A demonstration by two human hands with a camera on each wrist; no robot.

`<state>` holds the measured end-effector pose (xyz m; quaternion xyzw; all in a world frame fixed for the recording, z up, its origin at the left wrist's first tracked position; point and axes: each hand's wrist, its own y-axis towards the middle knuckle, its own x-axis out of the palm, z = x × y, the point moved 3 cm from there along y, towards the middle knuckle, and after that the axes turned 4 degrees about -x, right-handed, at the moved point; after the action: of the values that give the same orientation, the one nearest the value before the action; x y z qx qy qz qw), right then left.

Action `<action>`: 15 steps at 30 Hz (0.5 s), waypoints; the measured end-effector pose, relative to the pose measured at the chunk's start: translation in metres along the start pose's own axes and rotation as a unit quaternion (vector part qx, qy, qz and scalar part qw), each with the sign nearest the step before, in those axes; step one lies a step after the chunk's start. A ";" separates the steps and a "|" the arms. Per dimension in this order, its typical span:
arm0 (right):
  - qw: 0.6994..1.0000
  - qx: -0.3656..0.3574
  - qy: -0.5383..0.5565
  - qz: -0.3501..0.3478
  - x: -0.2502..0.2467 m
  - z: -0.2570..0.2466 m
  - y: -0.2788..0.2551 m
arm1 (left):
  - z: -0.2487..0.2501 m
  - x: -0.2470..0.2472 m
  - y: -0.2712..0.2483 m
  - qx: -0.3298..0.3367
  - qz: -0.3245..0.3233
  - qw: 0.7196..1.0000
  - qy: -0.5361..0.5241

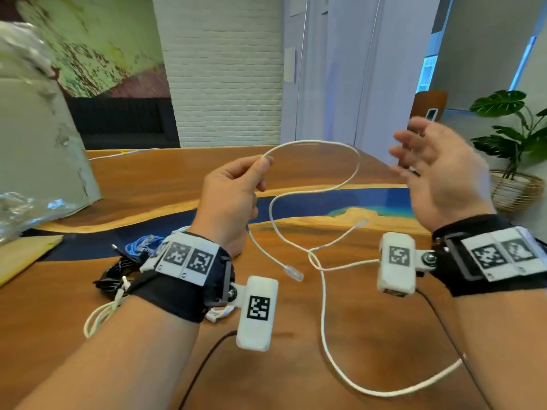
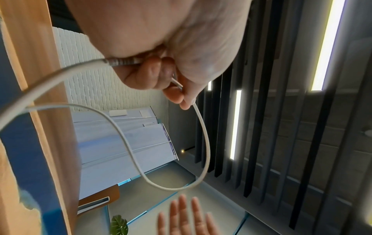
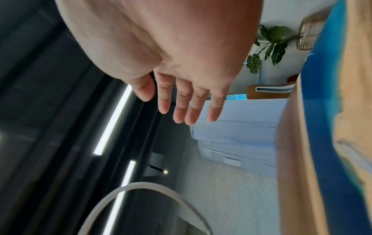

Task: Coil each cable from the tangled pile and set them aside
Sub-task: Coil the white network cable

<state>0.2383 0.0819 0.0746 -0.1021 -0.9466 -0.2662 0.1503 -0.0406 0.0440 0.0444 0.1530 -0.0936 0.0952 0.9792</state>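
Note:
A white network cable point(image 1: 322, 306) trails across the wooden table point(image 1: 296, 365) and rises in a loop point(image 1: 352, 152) above it. My left hand point(image 1: 233, 196) holds it up, thumb and fingers pinching the cable; in the left wrist view the fingers point(image 2: 153, 74) curl round the cable point(image 2: 201, 127) near a ribbed boot. One clear plug point(image 1: 294, 273) hangs below the left hand, another point(image 1: 361, 223) lies on the table. My right hand point(image 1: 438, 173) is raised to the right of the loop, fingers point(image 3: 181, 103) spread and holding nothing.
A pile of cables lies under my left wrist: a blue one point(image 1: 139, 244), a black one point(image 1: 115, 273) and a tied white one point(image 1: 100, 315). A crinkled plastic-wrapped shape point(image 1: 35, 128) stands at the left. A potted plant point(image 1: 509, 137) stands beyond the table's right edge.

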 end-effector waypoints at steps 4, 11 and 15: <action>0.978 -0.096 -0.068 -0.172 0.040 -0.026 -0.032 | -0.004 0.006 -0.005 0.030 -0.010 0.997 0.075; 0.937 -0.125 -0.257 -0.200 0.054 0.013 -0.053 | -0.013 -0.003 -0.005 0.045 -0.025 0.989 0.141; 0.956 -0.163 -0.228 -0.082 0.024 0.018 -0.040 | -0.030 -0.016 -0.010 -0.065 -0.098 0.985 0.126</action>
<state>0.2012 0.0611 0.0492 -0.1056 -0.9044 -0.3982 -0.1107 -0.0497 0.0418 0.0099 0.0838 0.0399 0.0107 0.9956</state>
